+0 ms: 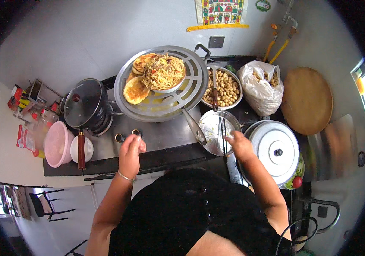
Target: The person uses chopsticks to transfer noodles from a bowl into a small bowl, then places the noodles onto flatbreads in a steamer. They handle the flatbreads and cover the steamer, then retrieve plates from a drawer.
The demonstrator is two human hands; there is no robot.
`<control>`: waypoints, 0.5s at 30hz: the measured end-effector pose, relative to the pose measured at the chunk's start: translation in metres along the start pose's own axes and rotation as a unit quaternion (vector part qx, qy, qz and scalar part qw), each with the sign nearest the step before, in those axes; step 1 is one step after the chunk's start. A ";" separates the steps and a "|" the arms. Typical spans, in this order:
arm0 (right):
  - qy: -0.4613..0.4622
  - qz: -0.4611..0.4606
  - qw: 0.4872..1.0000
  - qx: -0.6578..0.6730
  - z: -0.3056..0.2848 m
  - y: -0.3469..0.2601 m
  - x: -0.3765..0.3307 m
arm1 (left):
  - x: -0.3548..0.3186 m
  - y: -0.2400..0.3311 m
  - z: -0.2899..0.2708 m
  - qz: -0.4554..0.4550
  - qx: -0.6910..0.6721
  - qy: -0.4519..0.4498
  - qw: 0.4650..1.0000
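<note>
My left hand (131, 150) is closed on a stove knob (136, 133) at the front of the steel stove top (161, 134). My right hand (238, 143) grips a pair of dark chopsticks (224, 132) that lie across a steel bowl (216, 128). Behind both hands a big perforated steel tray (182, 98) sits on a pan; it carries a bowl of stir-fried shreds (163, 71) and flatbreads (136, 90). A long ladle handle (193, 123) slopes down from the tray toward the bowl.
A black pot with a glass lid (83, 102) stands on the left burner. Also here are a second knob (118, 137), a pink lidded bowl (57, 144), a basin of round nuts (225, 88), a white bag (261, 85), a lidded steel pot (276, 149) and a round wooden board (306, 100).
</note>
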State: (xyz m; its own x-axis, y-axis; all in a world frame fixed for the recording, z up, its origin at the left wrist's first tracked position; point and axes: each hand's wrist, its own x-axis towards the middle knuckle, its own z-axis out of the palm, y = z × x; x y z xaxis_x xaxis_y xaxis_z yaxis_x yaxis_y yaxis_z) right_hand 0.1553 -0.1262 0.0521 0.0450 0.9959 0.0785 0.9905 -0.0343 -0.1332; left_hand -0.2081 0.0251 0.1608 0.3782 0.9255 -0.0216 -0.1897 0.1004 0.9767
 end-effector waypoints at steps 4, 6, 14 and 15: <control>-0.145 -0.131 0.980 -0.029 0.005 -0.007 0.033 | 0.035 0.018 0.005 0.086 0.061 -0.026 0.994; -0.140 -0.037 0.989 0.033 0.041 0.004 0.038 | 0.050 0.030 0.011 0.109 0.094 -0.025 0.989; 0.259 0.039 0.950 0.167 -0.059 -0.038 0.033 | 0.140 0.045 0.011 0.220 0.215 -0.018 0.951; 0.292 0.040 0.943 0.154 -0.083 -0.041 0.031 | 0.150 0.048 0.009 0.228 0.251 -0.013 0.941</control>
State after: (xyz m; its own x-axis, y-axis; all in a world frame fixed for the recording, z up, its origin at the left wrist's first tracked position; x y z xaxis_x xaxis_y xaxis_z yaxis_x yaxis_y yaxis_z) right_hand 0.1267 -0.1006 0.1425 0.2723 0.7714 0.5751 0.8998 0.0077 -0.4363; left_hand -0.1524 0.1653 0.2063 0.3855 0.8202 0.4228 0.1122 -0.4964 0.8608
